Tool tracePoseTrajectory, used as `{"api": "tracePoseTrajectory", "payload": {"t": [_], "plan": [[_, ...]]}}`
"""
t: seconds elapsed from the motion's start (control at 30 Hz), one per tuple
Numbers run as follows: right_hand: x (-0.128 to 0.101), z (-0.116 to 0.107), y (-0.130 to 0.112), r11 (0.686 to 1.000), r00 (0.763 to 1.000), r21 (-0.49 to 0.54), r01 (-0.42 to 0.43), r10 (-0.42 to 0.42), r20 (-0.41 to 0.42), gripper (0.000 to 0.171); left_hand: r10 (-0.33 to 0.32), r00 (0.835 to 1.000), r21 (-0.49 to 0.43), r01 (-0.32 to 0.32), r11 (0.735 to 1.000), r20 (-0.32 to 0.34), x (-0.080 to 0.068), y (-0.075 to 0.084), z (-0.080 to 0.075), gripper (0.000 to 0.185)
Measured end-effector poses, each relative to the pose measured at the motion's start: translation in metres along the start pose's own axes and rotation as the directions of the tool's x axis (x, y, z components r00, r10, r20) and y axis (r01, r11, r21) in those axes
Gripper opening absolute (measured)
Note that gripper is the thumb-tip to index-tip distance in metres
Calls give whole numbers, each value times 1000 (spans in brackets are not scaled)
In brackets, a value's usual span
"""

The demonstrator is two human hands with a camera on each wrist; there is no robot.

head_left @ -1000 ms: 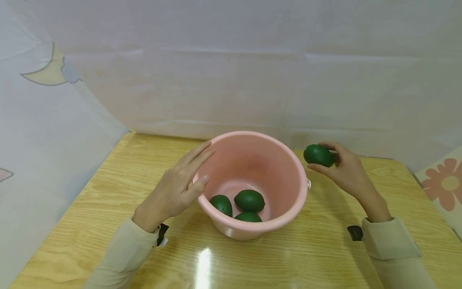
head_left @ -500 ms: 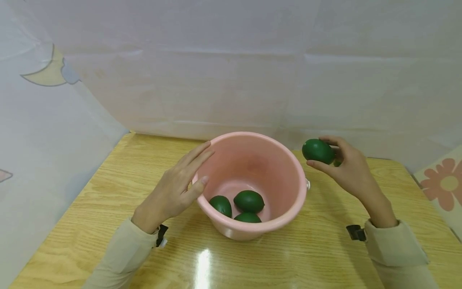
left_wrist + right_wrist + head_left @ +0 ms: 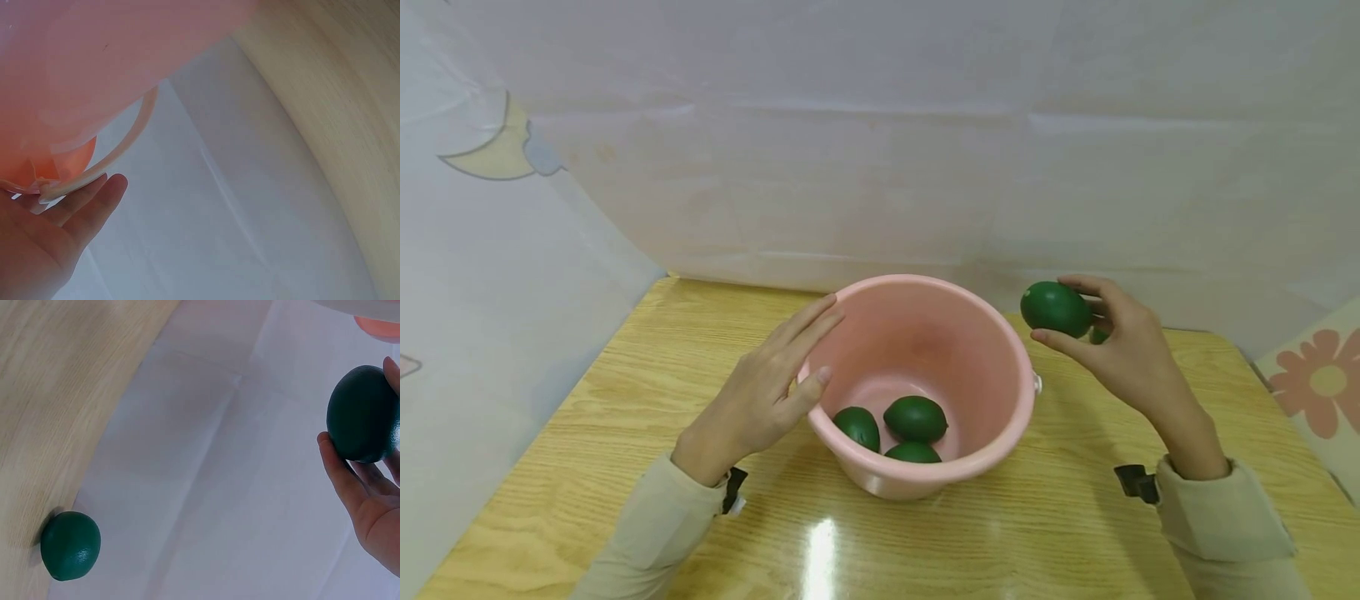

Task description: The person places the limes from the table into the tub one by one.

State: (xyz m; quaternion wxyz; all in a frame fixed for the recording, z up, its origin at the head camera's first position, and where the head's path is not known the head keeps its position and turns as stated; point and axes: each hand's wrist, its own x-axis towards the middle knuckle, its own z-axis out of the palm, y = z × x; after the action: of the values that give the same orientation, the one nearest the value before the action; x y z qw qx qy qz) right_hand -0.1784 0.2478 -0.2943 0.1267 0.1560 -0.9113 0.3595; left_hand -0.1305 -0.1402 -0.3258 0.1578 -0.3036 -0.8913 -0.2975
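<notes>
While three green fruits [image 3: 914,419] sit in my pink bucket [image 3: 1000,350], my left hand [image 3: 760,392] rests flat on its rim, and my right hand's [image 3: 1120,350] fingers [image 3: 1078,286] clamp a fourth fruit [image 3: 1056,308] beside it, above the bench [image 3: 625,367].

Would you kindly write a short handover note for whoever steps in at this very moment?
Left hand: open, straight fingers resting against the outer wall and rim of the pink bucket, steadying it.
Right hand: holds a green lime in its fingertips, in the air just right of the bucket rim, not yet over the opening.
Done: three limes lie on the bucket floor.
Left: the held lime is not yet in the bucket. One more lime lies on the wooden table near its back edge, behind the right hand and mostly hidden in the head view.
</notes>
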Motion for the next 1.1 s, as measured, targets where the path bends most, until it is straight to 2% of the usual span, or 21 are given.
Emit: {"api": "tracePoseTrajectory", "payload": {"t": [0.3, 0.73, 1.1], "plan": [[-1, -4, -12, 1000, 1000, 9, 17, -17, -14, 69, 2, 1000, 1, -2, 1000, 0, 0, -1, 0, 58], [-4, -4, -33, 992, 991, -8, 126, -126, -52, 69, 1, 1000, 6, -1, 1000, -1, 0, 0, 0, 58], [-3, 0, -48, 958, 954, -28, 285, -287, -86, 73, 4, 1000, 7, -4, 1000, -8, 0, 0, 0, 57]]}}
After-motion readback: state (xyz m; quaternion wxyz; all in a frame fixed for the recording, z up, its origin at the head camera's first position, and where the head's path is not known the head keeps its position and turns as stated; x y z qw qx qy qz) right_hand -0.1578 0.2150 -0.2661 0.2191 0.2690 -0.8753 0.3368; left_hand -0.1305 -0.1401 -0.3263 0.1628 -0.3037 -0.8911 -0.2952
